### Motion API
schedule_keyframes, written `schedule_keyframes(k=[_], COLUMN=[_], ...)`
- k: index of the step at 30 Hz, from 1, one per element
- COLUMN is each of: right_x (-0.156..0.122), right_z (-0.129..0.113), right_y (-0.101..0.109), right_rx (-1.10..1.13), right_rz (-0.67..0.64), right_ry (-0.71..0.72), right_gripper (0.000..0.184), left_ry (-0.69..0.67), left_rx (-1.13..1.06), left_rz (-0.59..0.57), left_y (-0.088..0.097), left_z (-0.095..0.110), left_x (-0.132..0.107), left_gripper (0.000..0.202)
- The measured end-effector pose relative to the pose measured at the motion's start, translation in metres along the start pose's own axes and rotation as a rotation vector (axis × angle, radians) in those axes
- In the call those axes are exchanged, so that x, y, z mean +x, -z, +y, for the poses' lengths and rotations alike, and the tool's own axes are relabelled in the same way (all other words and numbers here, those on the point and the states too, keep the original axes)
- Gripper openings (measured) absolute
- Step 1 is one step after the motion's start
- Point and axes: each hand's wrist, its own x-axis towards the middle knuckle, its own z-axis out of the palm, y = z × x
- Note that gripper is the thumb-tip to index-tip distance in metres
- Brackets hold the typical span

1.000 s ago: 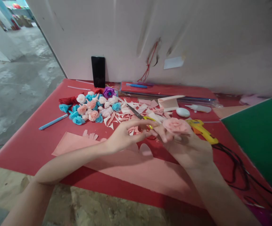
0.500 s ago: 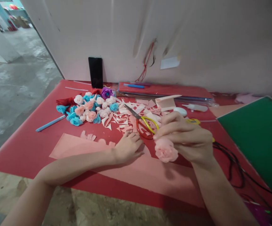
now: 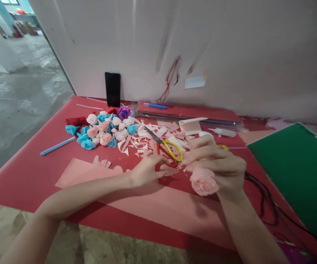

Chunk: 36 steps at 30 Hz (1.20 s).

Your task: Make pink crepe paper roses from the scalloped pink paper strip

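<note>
My right hand [image 3: 218, 161] is closed on a pink paper rose [image 3: 204, 182], its bloom hanging below the fingers over the table. My left hand [image 3: 147, 168] is low over the table, thumb and index finger apart. By its thumb is a small pink paper piece [image 3: 172, 171]; I cannot tell whether they touch. Just beyond the left fingers lie scissors [image 3: 158, 138] with one yellow and one red handle, on a heap of pink and white paper scraps [image 3: 139, 143]. A long pink paper sheet [image 3: 158, 205] lies beneath my left forearm.
Blue, white, pink and purple paper roses [image 3: 103, 128] cluster at the left. Near them lies a blue pen [image 3: 58, 146]. A black phone [image 3: 112, 90] leans on the wall. At the right are a white glue bottle [image 3: 224, 132], a green board [image 3: 292, 168] and a dark cable [image 3: 268, 200].
My left thumb and index finger have spread apart, and the hand has turned slightly. My right hand has lowered a little, with the rose shifted right. The camera view has tilted slightly.
</note>
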Motion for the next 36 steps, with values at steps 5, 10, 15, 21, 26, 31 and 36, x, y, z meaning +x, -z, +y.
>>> schedule_keyframes(k=[5, 10, 15, 21, 26, 31, 36], right_x=[-0.004, -0.004, -0.005, 0.001, 0.012, 0.007, 0.004], right_z=[0.004, 0.006, 0.011, 0.009, 0.002, 0.007, 0.008], right_y=[-0.002, -0.006, -0.011, -0.004, 0.008, 0.01, 0.008], right_rx=[0.071, 0.145, 0.175, 0.177, 0.061, -0.004, -0.032], right_rz=[0.048, 0.1, 0.156, 0.056, -0.271, -0.5, -0.503], right_ry=[-0.06, -0.12, -0.225, -0.451, -0.604, -0.701, -0.656], right_gripper=[0.014, 0.012, 0.017, 0.009, 0.012, 0.014, 0.013], left_ry=[0.04, 0.055, 0.117, 0.151, 0.123, 0.068, -0.007], left_rx=[-0.173, -0.268, -0.19, 0.031, 0.216, 0.303, 0.303], left_rz=[0.16, 0.179, 0.092, -0.084, -0.275, -0.387, -0.459], left_y=[0.039, 0.063, 0.058, 0.029, 0.006, 0.0, 0.005], left_z=[0.028, 0.05, 0.044, 0.005, -0.022, -0.018, -0.003], left_x=[-0.003, -0.01, -0.006, 0.006, 0.011, 0.015, 0.018], left_gripper=[0.009, 0.004, 0.01, 0.01, 0.029, 0.031, 0.029])
